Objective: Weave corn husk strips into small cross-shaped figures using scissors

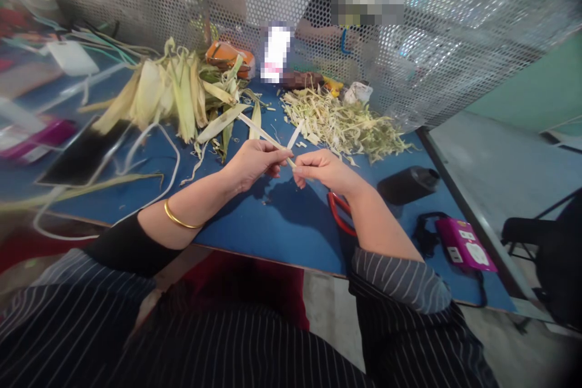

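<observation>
A thin pale husk strip (261, 131) runs diagonally over the blue table, its lower end between my two hands. My left hand (259, 163) pinches the strip between thumb and fingers. Close beside it, my right hand (324, 170) is closed on the strip's end. Behind my left hand lies a pile of long corn husks (182, 94), green to dry yellow. Beyond my right hand is a heap of shredded husk pieces (336, 121). Red-handled scissors (341, 213) lie partly hidden under my right forearm.
On the blue table (273, 227) are a black bottle or cone (408, 185) and a magenta power box (466, 244) at right, a dark flat panel (84, 154) and white cable at left. An orange packet (231, 57) and lit phone (276, 51) stand before a perforated metal screen (436, 42); people sit behind it.
</observation>
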`<state>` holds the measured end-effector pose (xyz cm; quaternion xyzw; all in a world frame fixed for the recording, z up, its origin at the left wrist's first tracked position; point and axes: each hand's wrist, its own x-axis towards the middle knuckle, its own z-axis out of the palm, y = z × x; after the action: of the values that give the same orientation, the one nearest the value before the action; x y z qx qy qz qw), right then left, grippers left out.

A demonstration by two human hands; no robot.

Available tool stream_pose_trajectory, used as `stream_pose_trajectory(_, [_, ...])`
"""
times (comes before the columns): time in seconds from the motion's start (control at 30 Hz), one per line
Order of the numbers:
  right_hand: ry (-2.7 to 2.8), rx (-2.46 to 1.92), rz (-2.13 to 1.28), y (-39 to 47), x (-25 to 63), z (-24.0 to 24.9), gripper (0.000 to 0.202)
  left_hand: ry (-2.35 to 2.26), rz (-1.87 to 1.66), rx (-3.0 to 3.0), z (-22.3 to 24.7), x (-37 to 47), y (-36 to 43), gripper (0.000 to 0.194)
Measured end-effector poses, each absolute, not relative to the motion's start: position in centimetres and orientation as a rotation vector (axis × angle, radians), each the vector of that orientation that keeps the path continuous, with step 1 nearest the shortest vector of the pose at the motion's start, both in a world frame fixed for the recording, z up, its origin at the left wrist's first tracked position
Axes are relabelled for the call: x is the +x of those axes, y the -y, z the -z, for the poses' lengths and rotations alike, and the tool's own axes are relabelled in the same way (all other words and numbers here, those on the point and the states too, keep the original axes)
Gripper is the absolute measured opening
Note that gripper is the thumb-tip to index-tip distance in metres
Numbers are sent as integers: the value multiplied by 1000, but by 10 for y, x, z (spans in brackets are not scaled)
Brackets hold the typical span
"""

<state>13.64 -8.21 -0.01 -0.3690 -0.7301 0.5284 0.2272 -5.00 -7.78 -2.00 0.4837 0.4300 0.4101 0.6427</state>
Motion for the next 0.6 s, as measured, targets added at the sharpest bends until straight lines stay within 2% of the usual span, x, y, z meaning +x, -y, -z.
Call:
stream_pose_trajectory(0.2, [1864,-1149,-1280,81,133,4,38,-979,-967,1095,20,-56,73,21])
stream_pose_trajectory(0.33, [1475,-1221,-1276,74,130,16,41,-950,-797,1064,13,-55,78,37])
stream_pose_trajectory(0.43, [1379,-1197,-1295,72,128,23,32,-972,-711,1145,10,-53,83,29])
stream_pose_trajectory(0.6, [1367,-1193,-1038,75,120,27,22,-992,-710,1201,12,-51,86,21])
